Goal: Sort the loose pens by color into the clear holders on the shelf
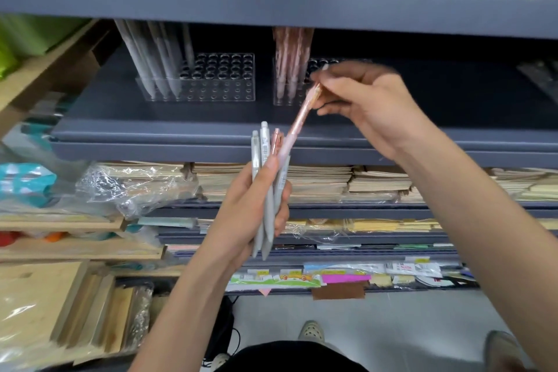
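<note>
Left hand (pixel 250 208) gripping a bundle of grey pens (pixel 265 190) below the shelf (pixel 211 118), right hand (pixel 368 100) fingers pinching a pink pen (pixel 297 124) before the right clear holder (pixel 279 96), grey pens standing in the left clear holder (pixel 217 81)

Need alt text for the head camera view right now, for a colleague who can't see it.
The right hand pinches a pink pen, drawing it from a bundle of grey pens gripped in the left hand. On the shelf behind stand two clear holders: the left holder has grey pens, the right holder pink ones.
</note>
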`<state>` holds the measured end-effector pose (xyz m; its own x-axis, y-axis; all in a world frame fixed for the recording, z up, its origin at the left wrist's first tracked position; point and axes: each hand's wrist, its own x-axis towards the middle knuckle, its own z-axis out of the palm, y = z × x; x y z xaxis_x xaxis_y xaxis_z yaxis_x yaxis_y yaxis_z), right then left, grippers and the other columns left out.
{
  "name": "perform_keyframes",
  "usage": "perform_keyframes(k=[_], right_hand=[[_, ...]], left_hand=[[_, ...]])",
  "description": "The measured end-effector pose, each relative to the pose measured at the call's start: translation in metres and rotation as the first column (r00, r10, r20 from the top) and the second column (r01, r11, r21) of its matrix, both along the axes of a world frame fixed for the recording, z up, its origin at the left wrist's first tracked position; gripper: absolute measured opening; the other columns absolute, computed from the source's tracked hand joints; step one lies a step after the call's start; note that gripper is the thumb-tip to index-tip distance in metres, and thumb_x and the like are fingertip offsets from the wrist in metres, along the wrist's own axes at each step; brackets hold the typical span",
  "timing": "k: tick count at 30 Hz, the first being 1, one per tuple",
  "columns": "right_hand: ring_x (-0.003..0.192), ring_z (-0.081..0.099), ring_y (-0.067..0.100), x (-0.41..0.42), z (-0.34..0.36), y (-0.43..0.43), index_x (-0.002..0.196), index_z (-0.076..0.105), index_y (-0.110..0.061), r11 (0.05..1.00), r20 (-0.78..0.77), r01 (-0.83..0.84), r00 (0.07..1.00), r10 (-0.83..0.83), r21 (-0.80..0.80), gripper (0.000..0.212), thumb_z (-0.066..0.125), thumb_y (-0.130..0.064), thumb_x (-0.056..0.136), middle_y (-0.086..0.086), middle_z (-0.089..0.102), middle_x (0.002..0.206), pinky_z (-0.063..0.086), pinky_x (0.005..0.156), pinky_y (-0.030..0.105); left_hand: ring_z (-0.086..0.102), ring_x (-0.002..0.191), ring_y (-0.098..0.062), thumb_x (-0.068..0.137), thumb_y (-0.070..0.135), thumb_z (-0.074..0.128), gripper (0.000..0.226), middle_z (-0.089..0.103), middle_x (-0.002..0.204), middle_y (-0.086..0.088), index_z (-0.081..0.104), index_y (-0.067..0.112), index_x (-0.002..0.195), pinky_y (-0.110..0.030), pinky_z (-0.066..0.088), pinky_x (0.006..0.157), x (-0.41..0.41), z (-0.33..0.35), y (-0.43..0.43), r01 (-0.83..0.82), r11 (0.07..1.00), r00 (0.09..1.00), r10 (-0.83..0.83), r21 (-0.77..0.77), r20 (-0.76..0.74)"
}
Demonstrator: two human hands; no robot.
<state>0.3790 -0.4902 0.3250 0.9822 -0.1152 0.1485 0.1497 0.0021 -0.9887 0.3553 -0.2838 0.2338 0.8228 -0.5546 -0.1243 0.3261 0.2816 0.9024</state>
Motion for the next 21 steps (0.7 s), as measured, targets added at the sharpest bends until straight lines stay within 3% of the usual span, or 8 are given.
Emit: perform_keyframes(k=[4, 10, 12, 15, 17, 19, 21], right_hand=[[0.071, 0.069, 0.022, 0.010, 0.006, -0.008, 0.086, 0.069, -0.006, 0.954, 0.114, 0.197, 0.967, -0.227, 0.226, 0.014, 0.058, -0.001, 0.093, 0.008, 0.074, 0.079, 0.057, 0.074, 0.034], [0.076, 0.067, 0.022, 0.025, 0.008, -0.016, 0.086, 0.064, 0.003, 0.844, 0.298, 0.499, 0.790, -0.537, 0.196, 0.016, 0.052, 0.013, 0.088, 0.006, 0.070, 0.075, 0.054, 0.076, 0.032], [0.077, 0.066, 0.019, 0.029, 0.005, -0.014, 0.085, 0.065, 0.000, 0.807, 0.303, 0.585, 0.756, -0.581, 0.087, 0.017, 0.051, 0.009, 0.086, 0.003, 0.070, 0.076, 0.055, 0.077, 0.031], [0.092, 0.067, 0.025, 0.033, -0.004, -0.011, 0.093, 0.069, -0.007, 0.691, 0.267, 0.677, 0.736, -0.622, -0.256, 0.015, 0.057, -0.014, 0.088, 0.011, 0.071, 0.095, 0.054, 0.088, 0.038], [0.097, 0.065, 0.028, 0.039, -0.001, -0.006, 0.090, 0.069, -0.013, 0.644, 0.296, 0.634, 0.772, -0.563, -0.428, 0.015, 0.056, -0.019, 0.090, 0.015, 0.070, 0.100, 0.051, 0.093, 0.042], [0.102, 0.062, 0.025, 0.049, 0.007, 0.002, 0.089, 0.065, -0.018, 0.663, 0.269, 0.563, 0.824, -0.499, -0.493, 0.011, 0.054, -0.016, 0.091, 0.016, 0.068, 0.108, 0.048, 0.097, 0.041], [0.114, 0.057, 0.026, 0.059, 0.013, 0.007, 0.111, 0.064, -0.010, 0.596, 0.239, 0.504, 0.850, -0.469, -0.625, 0.024, 0.051, -0.021, 0.094, 0.014, 0.063, 0.121, 0.043, 0.103, 0.037]], left_hand=[[0.044, 0.045, -0.015, 0.093, 0.044, 0.062, 0.016, 0.056, 0.075, -0.005, 0.065, 0.028, 0.091, -0.024, 0.040, 0.040, 0.000, 0.000, 0.001, -0.041, 0.999, 0.999, 0.041, -0.013, -0.009], [0.041, 0.043, -0.016, 0.096, 0.026, 0.058, 0.014, 0.057, 0.075, -0.006, 0.055, 0.014, 0.103, -0.025, 0.037, 0.039, 0.001, 0.001, 0.007, -0.091, 0.996, 0.996, 0.091, -0.013, -0.016], [0.042, 0.043, -0.016, 0.095, 0.023, 0.057, 0.017, 0.057, 0.074, -0.005, 0.054, 0.013, 0.109, -0.025, 0.038, 0.040, 0.001, 0.003, 0.007, -0.106, 0.994, 0.994, 0.106, -0.009, -0.011], [0.043, 0.043, -0.015, 0.098, 0.017, 0.054, 0.015, 0.058, 0.073, -0.003, 0.054, 0.014, 0.113, -0.024, 0.038, 0.040, -0.001, 0.004, 0.008, -0.113, 0.994, 0.994, 0.113, -0.010, -0.002], [0.043, 0.043, -0.015, 0.100, 0.016, 0.053, 0.011, 0.059, 0.072, -0.003, 0.055, 0.016, 0.111, -0.024, 0.039, 0.041, -0.003, 0.005, 0.010, -0.120, 0.993, 0.993, 0.120, -0.005, 0.011], [0.044, 0.043, -0.015, 0.101, 0.015, 0.053, 0.007, 0.058, 0.071, -0.003, 0.055, 0.016, 0.108, -0.024, 0.040, 0.041, -0.004, 0.005, 0.011, -0.126, 0.992, 0.992, 0.126, -0.007, 0.025], [0.044, 0.043, -0.015, 0.101, 0.015, 0.054, 0.003, 0.059, 0.072, -0.004, 0.055, 0.014, 0.104, -0.024, 0.040, 0.041, -0.005, 0.006, 0.013, -0.120, 0.993, 0.992, 0.120, -0.011, 0.035]])
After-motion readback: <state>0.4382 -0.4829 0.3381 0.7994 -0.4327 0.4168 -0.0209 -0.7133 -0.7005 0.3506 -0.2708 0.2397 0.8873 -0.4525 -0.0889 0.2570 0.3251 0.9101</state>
